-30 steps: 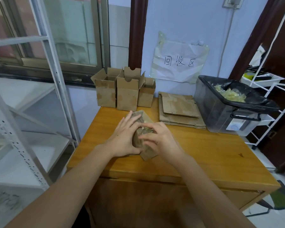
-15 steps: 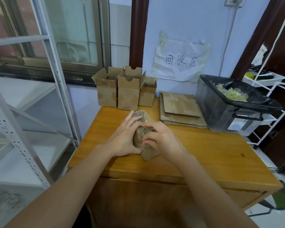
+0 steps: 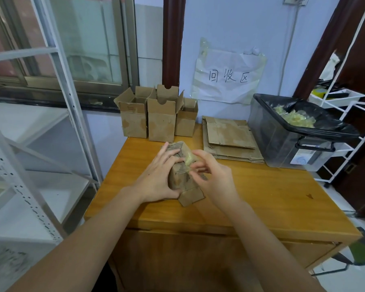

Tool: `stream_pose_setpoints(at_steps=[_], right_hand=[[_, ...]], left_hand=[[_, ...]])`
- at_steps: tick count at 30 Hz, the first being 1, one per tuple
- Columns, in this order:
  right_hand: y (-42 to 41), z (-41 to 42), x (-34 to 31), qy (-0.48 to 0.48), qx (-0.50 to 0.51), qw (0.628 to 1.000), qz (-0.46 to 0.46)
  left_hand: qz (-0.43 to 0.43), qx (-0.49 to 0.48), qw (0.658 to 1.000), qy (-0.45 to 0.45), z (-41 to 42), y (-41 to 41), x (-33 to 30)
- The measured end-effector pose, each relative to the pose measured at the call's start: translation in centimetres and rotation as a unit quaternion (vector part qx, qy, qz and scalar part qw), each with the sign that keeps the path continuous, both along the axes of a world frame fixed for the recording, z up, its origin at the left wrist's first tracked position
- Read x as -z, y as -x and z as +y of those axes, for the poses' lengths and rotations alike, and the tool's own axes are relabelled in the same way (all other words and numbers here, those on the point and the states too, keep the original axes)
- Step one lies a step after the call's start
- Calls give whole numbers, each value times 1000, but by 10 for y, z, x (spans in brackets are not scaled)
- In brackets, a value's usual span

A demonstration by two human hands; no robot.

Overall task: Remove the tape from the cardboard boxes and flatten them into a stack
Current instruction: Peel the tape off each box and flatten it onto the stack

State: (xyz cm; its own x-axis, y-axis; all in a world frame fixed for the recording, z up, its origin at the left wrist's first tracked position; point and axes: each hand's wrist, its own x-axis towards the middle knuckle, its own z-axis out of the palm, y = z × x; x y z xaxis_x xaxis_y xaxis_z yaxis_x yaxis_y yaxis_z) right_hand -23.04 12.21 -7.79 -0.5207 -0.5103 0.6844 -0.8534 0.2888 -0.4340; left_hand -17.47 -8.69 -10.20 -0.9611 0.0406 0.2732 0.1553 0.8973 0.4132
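A small cardboard box [image 3: 178, 178] lies on its side near the middle of the wooden counter [image 3: 272, 194], one end pointing toward the wall, the other toward the person. The left hand [image 3: 156, 178] holds it along its left side, fingers laid over the top edge and thumb low against the near end. The right hand [image 3: 214, 175] is just to the right of the box, its thumb and fingers curled and pinching a strip of yellowish clear tape [image 3: 189, 160] that is lifted off the upper face of the box; the strip's lower end appears to be attached to the cardboard.

At the back of the counter, against the wall, three upright boxes [image 3: 160, 123] stand side by side with their top flaps open. To their right lies a stack of flattened boxes [image 3: 230, 138], flat on the counter and just beside a dark plastic bin [image 3: 287, 144]. The bin is lined with a black bag and holds a heap of crumpled yellowish tape; it sits at the counter's far right corner.

A sheet of paper [image 3: 228, 76] with handwritten characters is fixed to the wall above the flattened stack. White metal shelving [image 3: 57, 114] stands to the left of the counter, below a window. A white wire rack [image 3: 341, 114] stands to the right, behind the bin.
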Motion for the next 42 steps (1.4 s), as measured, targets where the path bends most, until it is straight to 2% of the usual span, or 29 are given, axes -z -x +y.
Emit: stream_pose_setpoints(at_steps=[4,9,13,17,20,23,25,26,32,36,42], right_hand=[[8,-3,-3,-56,-8,998,-38],[12,-1,5,-63,-1,997,35],[11,10,7,-67,73,994,45],[6,2,8,-91,47,983,153],[5,0,0,-103,-7,990,101],[0,8,-16,-130,-45,990,-33],[1,15,-25,-78,-65,986,-135],[4,17,-27,-55,-59,985,-150],[18,14,-16,-194,-40,979,-38],[16,0,-5,-138,-14,990,25],[13,4,9,-41,3,999,32]], left_hand=[[12,9,1000,-9,0,0,2],[8,9,1000,-9,-3,1,3],[7,6,1000,-18,-3,2,3],[9,7,1000,-14,-1,1,2],[2,8,1000,-18,-1,0,0],[0,11,1000,-27,0,-1,-2],[-7,9,1000,-23,0,-1,-3],[-12,8,1000,-20,0,-1,-4],[-29,14,999,-13,2,-6,-12],[-40,-3,999,1,7,-7,-21],[-10,-55,998,16,24,-3,-20]])
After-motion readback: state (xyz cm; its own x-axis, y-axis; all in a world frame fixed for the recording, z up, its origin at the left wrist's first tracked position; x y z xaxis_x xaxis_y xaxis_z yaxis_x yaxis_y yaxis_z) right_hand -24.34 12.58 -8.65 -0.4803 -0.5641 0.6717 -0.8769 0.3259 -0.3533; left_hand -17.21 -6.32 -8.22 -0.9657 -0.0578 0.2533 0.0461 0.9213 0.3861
